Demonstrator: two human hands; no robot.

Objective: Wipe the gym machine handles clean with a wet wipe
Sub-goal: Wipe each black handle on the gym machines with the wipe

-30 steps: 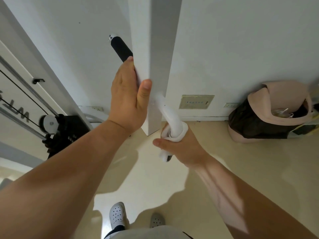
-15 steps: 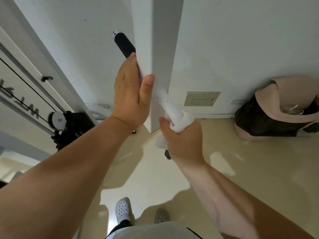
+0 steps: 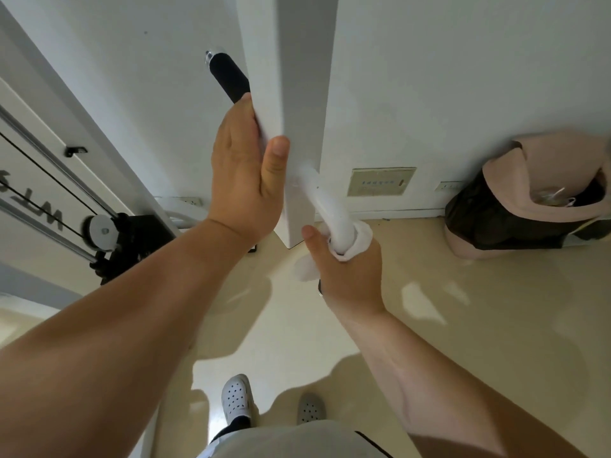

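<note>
A person stands at a gym machine and looks down at both arms. The left hand [image 3: 246, 180] holds the edge of a tall white post [image 3: 291, 94]. Its thumb lies flat on the front of the post. Its fingers go round the corner, out of sight. Above this hand a black grip [image 3: 229, 77] sticks up and to the left from behind the post. On the other side a white bar [image 3: 327, 206] comes out of the post and slopes down to the right. The right hand [image 3: 347, 272] is curled tight round the wet wipe [image 3: 358, 241], and the wipe is wrapped round the lower part of this bar. A loose corner of the wipe hangs out on the left side of the hand, under the thumb. A small dark bit peeks out just below the hand, but it is too small to tell what it is. At the far left a round wheel [image 3: 101, 231] with thin black ropes [image 3: 49, 174] sits on the machine. By the wall [image 3: 463, 77] on the right stands a bin [image 3: 542, 173], pink on top and dark lower down. A pale plate [image 3: 380, 181] is set low in the wall. On the shiny floor [image 3: 463, 342] below are a white shoe [image 3: 235, 399] and a grey shoe [image 3: 310, 409].
</note>
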